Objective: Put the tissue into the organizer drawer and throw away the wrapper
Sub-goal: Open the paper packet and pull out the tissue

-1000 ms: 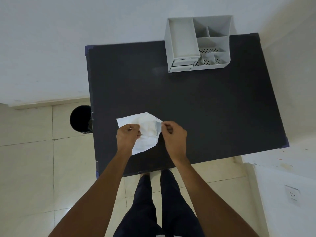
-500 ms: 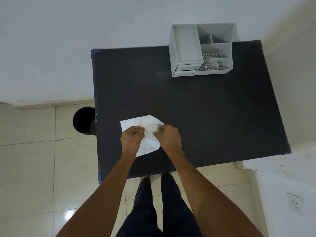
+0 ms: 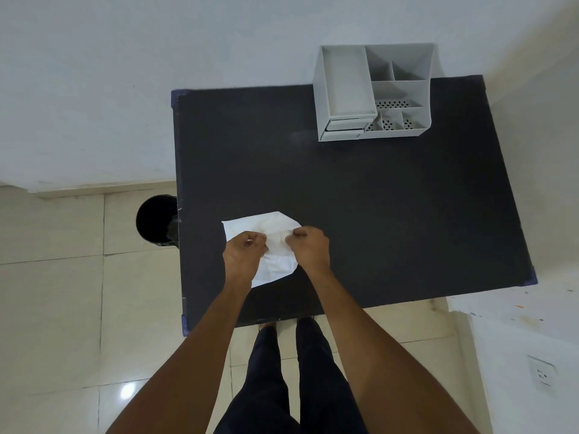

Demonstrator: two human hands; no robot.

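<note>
A white crumpled tissue pack (image 3: pixel 269 233) lies near the front left of the black table (image 3: pixel 376 214). My left hand (image 3: pixel 242 255) pinches its left side and my right hand (image 3: pixel 308 249) pinches its right side, fingers closed on the white material. I cannot tell wrapper from tissue. A grey organizer (image 3: pixel 374 92) stands at the table's far edge, its small drawer (image 3: pixel 344 124) at the front left, shut or nearly so.
A black round bin (image 3: pixel 156 219) stands on the tiled floor just left of the table. A white wall runs behind the table and another at the right, with a socket (image 3: pixel 541 374). My legs are below the table's front edge.
My right hand has moved left along the white pack, closer to my left hand. The pack has stayed in place on the table.
</note>
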